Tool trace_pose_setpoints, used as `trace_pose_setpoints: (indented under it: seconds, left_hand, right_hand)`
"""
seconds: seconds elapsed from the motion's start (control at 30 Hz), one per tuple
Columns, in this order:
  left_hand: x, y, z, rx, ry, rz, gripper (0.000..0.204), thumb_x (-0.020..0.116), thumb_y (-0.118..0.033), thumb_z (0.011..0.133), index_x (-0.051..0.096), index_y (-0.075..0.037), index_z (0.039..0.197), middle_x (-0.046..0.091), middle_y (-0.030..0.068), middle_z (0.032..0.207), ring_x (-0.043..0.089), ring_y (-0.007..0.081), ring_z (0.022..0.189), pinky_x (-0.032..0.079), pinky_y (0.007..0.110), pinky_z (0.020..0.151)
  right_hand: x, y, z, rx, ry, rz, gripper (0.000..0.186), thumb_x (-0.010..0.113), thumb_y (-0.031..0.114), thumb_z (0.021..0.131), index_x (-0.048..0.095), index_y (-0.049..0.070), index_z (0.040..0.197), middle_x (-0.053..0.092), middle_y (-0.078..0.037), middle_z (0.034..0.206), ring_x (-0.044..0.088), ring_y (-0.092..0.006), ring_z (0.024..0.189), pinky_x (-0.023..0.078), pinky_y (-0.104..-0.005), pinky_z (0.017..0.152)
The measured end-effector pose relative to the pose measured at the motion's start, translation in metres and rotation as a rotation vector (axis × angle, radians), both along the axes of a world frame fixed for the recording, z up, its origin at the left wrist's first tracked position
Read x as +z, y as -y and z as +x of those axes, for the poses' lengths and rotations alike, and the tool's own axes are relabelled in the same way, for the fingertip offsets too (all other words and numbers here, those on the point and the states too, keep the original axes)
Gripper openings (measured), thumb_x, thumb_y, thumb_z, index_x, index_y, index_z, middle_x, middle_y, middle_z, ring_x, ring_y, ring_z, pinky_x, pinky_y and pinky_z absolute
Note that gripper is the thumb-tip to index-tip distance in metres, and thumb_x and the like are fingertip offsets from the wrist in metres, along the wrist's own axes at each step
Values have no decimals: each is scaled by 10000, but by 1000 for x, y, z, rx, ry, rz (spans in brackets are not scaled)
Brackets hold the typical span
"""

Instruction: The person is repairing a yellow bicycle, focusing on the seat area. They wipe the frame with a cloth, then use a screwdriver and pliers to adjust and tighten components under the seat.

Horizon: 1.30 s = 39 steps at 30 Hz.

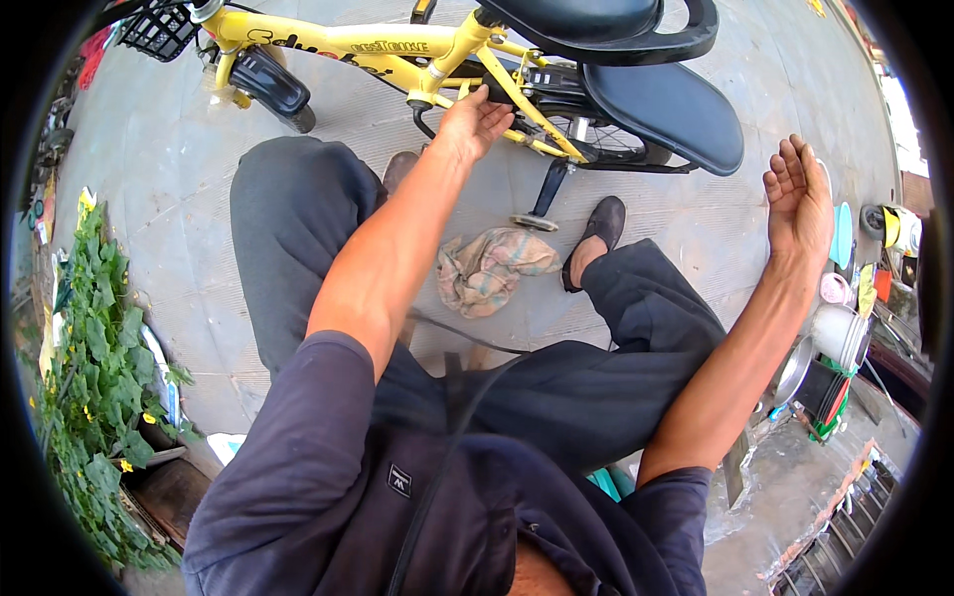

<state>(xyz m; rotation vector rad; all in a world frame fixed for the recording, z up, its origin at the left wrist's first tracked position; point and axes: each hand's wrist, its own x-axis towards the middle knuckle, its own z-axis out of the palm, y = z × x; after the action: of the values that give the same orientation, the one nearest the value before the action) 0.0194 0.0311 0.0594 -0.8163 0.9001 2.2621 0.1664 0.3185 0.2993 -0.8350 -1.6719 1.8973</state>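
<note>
Paving (179, 149) bears a yellow bicycle (444, 68) just beside left grip (472, 126), apart from right grip (800, 211), both spread.

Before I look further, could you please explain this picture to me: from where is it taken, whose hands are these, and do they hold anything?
No robot is at work: a person wears a wide camera on the head, looking down, so straight edges bend near the rim. The person's own left hand is at the yellow bike; whether its grip closes on anything, I cannot tell. Their right hand is open and empty, out to the side. On the paved ground lies a crumpled, checked cloth.
</note>
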Motion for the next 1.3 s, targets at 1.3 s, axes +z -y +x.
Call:
trace_pose_setpoints:
  seconds: [1.3]
  left_hand:
    - [-22, 6, 7, 35, -110, 401, 116, 604, -161, 875, 537, -70, 900, 583, 77, 768, 590, 194, 710, 477, 260, 549]
  right_hand:
    - [10, 38, 2, 100, 32, 69, 309, 574, 199, 902, 572, -65, 1063, 643, -125, 857, 622, -164, 698, 514, -248, 591]
